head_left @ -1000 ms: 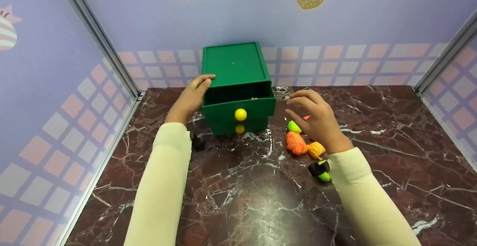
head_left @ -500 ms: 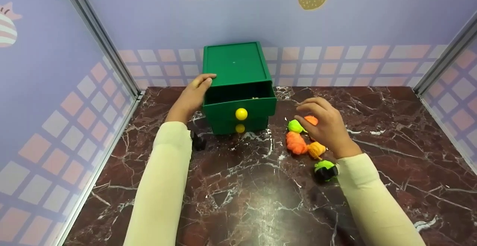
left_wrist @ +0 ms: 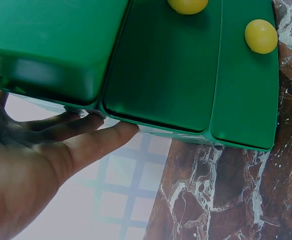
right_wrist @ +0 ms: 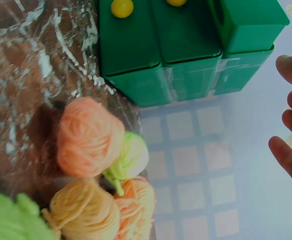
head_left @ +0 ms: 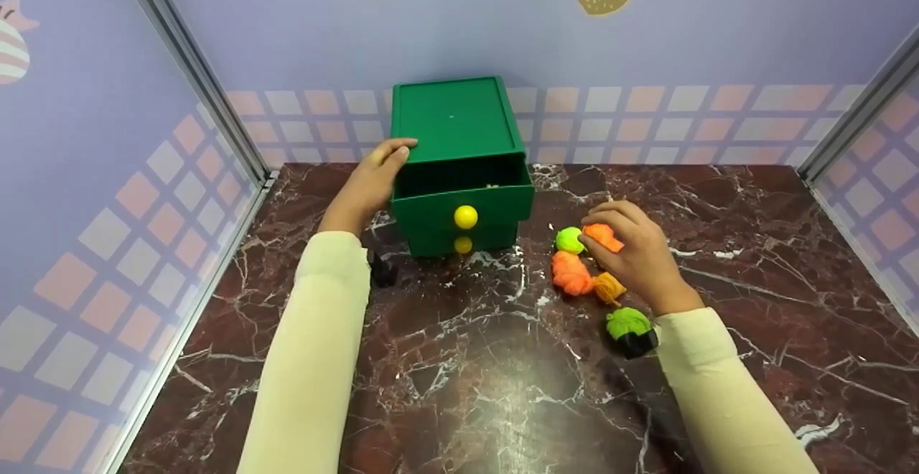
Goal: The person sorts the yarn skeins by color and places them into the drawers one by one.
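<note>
A green drawer cabinet (head_left: pixel 459 115) with yellow knobs stands against the back wall. Its top drawer (head_left: pixel 495 202) is pulled out, with a small pale bit of something inside. My left hand (head_left: pixel 367 185) rests on the cabinet's left side and top corner; in the left wrist view its extended fingers (left_wrist: pixel 98 145) touch the side wall. My right hand (head_left: pixel 635 251) hovers with bent, spread fingers over an orange yarn ball (head_left: pixel 602 237), holding nothing. Close by lie a lime yarn ball (head_left: pixel 569 240), a coral yarn ball (head_left: pixel 572 273), a yellow-orange yarn ball (head_left: pixel 609 289) and a green yarn ball (head_left: pixel 626 322).
The dark red marble tabletop (head_left: pixel 459 373) has white veins. Patterned lilac panels, the back wall (head_left: pixel 474 21) and a left wall (head_left: pixel 79 172), enclose it. A black wrist device (head_left: pixel 635 343) partly covers the green ball in the head view.
My right hand has moved away from the drawer, right and toward me, uncovering the orange yarn ball. My left hand keeps its place on the cabinet.
</note>
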`<state>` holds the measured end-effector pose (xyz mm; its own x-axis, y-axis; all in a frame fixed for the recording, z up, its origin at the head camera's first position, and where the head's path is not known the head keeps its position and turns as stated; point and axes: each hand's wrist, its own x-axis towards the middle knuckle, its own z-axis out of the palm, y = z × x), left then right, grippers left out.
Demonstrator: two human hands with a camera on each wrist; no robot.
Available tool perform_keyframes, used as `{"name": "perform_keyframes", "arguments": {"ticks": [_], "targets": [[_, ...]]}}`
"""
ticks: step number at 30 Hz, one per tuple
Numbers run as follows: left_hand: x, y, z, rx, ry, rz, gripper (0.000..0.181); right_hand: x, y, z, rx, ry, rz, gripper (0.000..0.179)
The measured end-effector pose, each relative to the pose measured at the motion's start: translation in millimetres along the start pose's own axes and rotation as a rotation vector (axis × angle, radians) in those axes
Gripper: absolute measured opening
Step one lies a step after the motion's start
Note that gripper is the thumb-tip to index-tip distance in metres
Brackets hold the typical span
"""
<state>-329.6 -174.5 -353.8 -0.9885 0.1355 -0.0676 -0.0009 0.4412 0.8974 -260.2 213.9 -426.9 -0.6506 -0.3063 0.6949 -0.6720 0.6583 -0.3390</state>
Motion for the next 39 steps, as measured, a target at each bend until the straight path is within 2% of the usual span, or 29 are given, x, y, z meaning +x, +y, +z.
{"name": "perform_keyframes", "arguments": {"ticks": [7,26,39], "targets": [[0.0,0.3,-0.1,0.017,0.002,0.016,0.040,-12.8,7.7,2.5,-0.005,0.004,0.008,0.024],[-0.9,0.5,-0.9,0.024,0.002,0.021,0.040,-36.8,21.1,5.4,-0.036,-0.079,0.055,0.028],[-0.3,0.6,-0.6,0.008,-0.008,0.009,0.040,-51.7,28.6,3.6,0.023,-0.164,0.107,0.026]]}}
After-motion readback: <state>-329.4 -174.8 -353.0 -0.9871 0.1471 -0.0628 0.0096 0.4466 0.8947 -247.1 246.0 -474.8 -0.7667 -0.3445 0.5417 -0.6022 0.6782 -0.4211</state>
